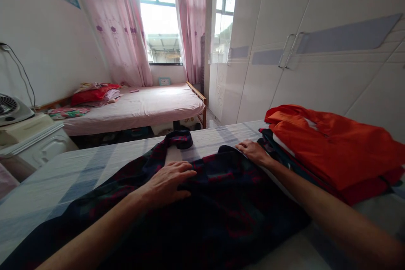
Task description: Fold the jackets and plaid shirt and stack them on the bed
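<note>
A dark navy, red and green plaid shirt (221,202) lies spread over the bed in front of me. One narrow band of it curls up at its far end. My left hand (169,181) rests palm down on the cloth, open, with its fingers stretched forward and the thumb apart. At the garment's far right edge, my right hand (252,152) has its fingers bent and close together on the dark fabric. The tips are partly hidden, but they appear closed on the edge. Just right of that hand sits a stack of folded clothes (332,147), orange on top.
The near bed has a white and blue checked sheet (85,173). Beyond it stands a pink-covered bed (152,103) under a curtained window (161,21). White wardrobes (268,42) line the right side. A fan (14,109) sits on a white appliance at left.
</note>
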`<state>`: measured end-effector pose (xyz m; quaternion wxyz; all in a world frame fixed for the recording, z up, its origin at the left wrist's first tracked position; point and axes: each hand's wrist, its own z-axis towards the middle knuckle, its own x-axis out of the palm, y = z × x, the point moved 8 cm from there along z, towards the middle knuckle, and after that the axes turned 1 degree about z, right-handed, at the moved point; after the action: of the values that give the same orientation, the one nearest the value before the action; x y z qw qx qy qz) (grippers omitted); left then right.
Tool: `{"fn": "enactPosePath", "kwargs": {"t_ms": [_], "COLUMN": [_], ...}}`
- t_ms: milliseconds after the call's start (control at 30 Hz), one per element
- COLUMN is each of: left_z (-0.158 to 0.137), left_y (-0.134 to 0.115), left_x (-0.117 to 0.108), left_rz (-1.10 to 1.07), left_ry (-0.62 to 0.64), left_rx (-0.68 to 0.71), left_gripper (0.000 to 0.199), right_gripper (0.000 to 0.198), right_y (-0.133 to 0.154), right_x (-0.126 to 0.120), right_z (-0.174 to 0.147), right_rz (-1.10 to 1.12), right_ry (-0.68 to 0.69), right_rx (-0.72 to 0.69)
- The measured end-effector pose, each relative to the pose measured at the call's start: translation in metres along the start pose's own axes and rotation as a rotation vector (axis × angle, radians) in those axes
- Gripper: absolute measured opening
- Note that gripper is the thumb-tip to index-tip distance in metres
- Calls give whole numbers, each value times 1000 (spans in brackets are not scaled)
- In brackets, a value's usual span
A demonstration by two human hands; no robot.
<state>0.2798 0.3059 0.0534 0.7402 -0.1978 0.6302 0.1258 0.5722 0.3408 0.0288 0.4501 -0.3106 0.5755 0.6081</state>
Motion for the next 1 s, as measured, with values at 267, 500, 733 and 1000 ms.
{"fn": "enactPosePath", "kwargs": {"t_ms": [267,500,733,1000], "left_z": [57,53,42,84], "left_y": [-64,-51,-10,21], "left_x": [22,-8,-57,-42], "left_rz": [238,-71,-524,-328], "left_ry": [-69,-332,-628,-551], "left_rx": [147,-111,-391,-627], "left_gripper": [24,16,24,28], "right_gripper": [23,37,26,23], "right_y": [8,3,-9,-49], "right_x": [23,-23,-21,-7], "right_z": [23,-2,-27,-41], "right_rz": [108,403,1121,777], "right_ry": [1,-54,3,-143], "right_rx": [50,72,136,349]}}
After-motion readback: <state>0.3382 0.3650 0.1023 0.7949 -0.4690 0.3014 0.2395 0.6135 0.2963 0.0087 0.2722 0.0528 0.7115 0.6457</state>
